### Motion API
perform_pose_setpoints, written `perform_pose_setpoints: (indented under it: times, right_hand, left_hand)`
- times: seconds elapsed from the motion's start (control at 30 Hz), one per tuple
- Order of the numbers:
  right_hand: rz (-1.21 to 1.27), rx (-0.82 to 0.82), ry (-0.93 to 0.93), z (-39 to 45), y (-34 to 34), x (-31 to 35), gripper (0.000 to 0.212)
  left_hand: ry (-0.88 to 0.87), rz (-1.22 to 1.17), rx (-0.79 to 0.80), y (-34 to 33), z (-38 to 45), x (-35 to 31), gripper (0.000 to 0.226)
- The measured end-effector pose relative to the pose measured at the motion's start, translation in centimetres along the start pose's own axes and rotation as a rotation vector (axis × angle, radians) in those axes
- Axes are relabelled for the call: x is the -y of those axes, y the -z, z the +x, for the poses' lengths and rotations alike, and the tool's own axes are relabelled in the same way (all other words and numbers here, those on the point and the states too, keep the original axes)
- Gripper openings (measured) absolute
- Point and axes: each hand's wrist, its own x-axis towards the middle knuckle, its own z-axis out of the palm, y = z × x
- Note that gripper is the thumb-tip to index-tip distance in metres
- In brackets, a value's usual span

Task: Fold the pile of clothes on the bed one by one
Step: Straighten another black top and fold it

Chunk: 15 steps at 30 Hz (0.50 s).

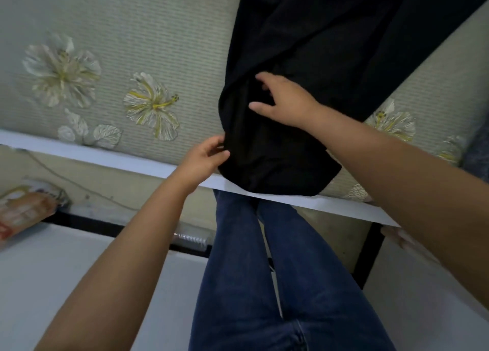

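A black garment lies stretched along the bed, its near end hanging slightly over the bed's white front edge. My left hand pinches the garment's near left edge with curled fingers. My right hand hovers over or rests on the black cloth a little farther in, fingers spread and relaxed, holding nothing that I can see.
The bed cover is pale green with white-and-yellow flower prints. A dark grey-blue cloth shows at the right edge. Below the bed edge are my legs in blue jeans, an orange-and-white packet on the floor at left and a black bed leg.
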Motion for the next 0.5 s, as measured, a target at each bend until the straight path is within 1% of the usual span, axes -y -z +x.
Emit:
perform_pose_setpoints:
  times: [0.03,0.1,0.13,0.17,0.2,0.27,0.33,0.4,0.43,0.47,0.5]
  right_hand:
    - [-0.071,0.036,-0.007,0.3,-0.6,0.6,0.068]
    - [-0.252,0.052,-0.047,-0.1,-2.3,1.7,0.07]
    - [-0.304,0.017,-0.063,-0.6,-3.4,2.3,0.071]
    - [-0.323,-0.035,-0.056,-1.1,-4.6,3.1,0.071]
    - [-0.322,-0.069,-0.027,-1.5,-5.8,4.0,0.07]
    - [-0.283,-0.077,0.022,-2.0,-7.9,5.6,0.067]
    - [-0.286,-0.046,-0.024,-1.9,-9.1,6.4,0.059]
    - [-0.325,0.009,-0.107,-1.8,-9.2,6.4,0.039]
    - [-0.251,0.01,-0.147,-1.8,-8.9,6.1,0.029]
    - [-0.088,-0.002,-0.203,-1.9,-8.2,5.7,0.023]
    - [0.147,-0.03,-0.262,-2.3,-7.0,5.1,0.017]
  left_hand:
    - [0.0,0.134,-0.015,0.4,0.0,0.5,0.033]
    - [0.024,0.34,-0.212,1.5,0.3,1.4,0.032]
    - [0.05,0.356,-0.315,2.2,0.4,1.8,0.031]
    - [0.07,0.356,-0.373,2.8,0.4,2.1,0.031]
    - [0.084,0.367,-0.388,3.4,0.3,2.5,0.03]
    - [0.112,0.452,-0.327,4.4,0.2,2.9,0.03]
    - [0.149,0.516,-0.297,5.9,0.2,2.8,0.029]
    - [0.16,0.568,-0.308,7.3,0.2,2.2,0.029]
    - [0.138,0.601,-0.306,7.7,0.4,1.6,0.03]
    - [0.102,0.634,-0.3,8.0,0.7,0.9,0.03]
    - [0.061,0.662,-0.287,8.0,1.1,0.0,0.031]
